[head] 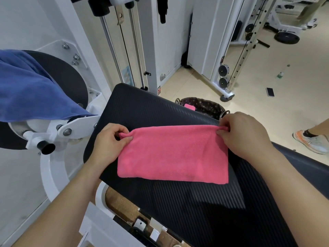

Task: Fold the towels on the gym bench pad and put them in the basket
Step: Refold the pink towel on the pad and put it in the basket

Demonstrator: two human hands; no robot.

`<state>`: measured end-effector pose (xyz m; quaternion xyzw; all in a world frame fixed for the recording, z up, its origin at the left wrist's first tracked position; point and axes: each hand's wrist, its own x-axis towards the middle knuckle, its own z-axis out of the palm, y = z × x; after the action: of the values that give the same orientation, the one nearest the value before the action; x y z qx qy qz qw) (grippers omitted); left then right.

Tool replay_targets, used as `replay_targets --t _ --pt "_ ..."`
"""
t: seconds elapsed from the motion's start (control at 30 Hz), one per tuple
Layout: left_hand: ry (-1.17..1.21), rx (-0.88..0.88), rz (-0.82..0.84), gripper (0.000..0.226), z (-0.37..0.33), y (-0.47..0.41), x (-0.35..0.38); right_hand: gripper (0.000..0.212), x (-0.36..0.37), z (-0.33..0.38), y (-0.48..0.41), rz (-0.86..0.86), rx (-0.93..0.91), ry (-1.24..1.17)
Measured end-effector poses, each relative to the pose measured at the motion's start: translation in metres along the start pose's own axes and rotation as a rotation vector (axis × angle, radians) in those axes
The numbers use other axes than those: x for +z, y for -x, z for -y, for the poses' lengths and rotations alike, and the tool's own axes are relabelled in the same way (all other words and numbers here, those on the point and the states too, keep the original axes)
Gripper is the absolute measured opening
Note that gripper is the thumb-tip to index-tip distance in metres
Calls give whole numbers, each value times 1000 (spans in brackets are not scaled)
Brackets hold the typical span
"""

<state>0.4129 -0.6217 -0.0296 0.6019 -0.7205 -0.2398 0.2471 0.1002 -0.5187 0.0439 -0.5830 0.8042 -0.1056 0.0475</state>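
Observation:
A pink towel [173, 154], folded to a wide rectangle, lies on the black ribbed bench pad [142, 111]. My left hand [110, 139] pinches its far left corner and my right hand [243, 134] pinches its far right corner. Both corners are lifted slightly off the pad. Behind the pad's far edge stands a dark patterned basket [210, 106] on the floor, with a folded pink towel [189, 107] inside. A blue towel [30, 86] hangs over a round black machine part at the left.
White machine frames and steel guide rods [135, 41] rise behind the pad. On the beige floor to the right lie a phone [270, 92] and a bottle [281, 73]. Another person's foot in a sneaker [311, 141] stands at the right edge.

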Motion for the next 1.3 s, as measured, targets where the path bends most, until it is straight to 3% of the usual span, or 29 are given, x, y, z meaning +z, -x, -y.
replay_targets --t 0.13,0.27,0.4,0.53,0.6,0.7,0.77,0.87,1.03,1.3 --pt "36 -43 54 18 -1 -3 -8 7 -16 -1 -17 193 21 -172" --pt "244 -146 -39 25 -5 2 -32 9 -43 14 -36 455 103 -755" --pt "363 -93 -345 25 -24 29 -77 19 -83 37 -52 235 -145 -839" --pt "207 -44 -397 31 -36 91 -85 21 -101 48 -57 149 -273 -1029" --pt "113 56 -332 25 -34 120 -59 10 -89 45 -59 127 -257 -947" --pt "-13 214 -171 19 -23 154 -5 9 -50 30 -59 91 -261 -577" --pt "-63 230 -59 22 -20 175 29 21 -26 17 -53 150 -309 -409" --pt "-128 259 53 15 -23 198 63 28 -9 3 -44 172 -371 -350" --pt "-196 282 110 27 -24 216 92 34 -8 -1 -35 144 -506 -236" --pt "-206 253 165 15 -24 231 107 36 -9 -2 -20 199 -542 79"
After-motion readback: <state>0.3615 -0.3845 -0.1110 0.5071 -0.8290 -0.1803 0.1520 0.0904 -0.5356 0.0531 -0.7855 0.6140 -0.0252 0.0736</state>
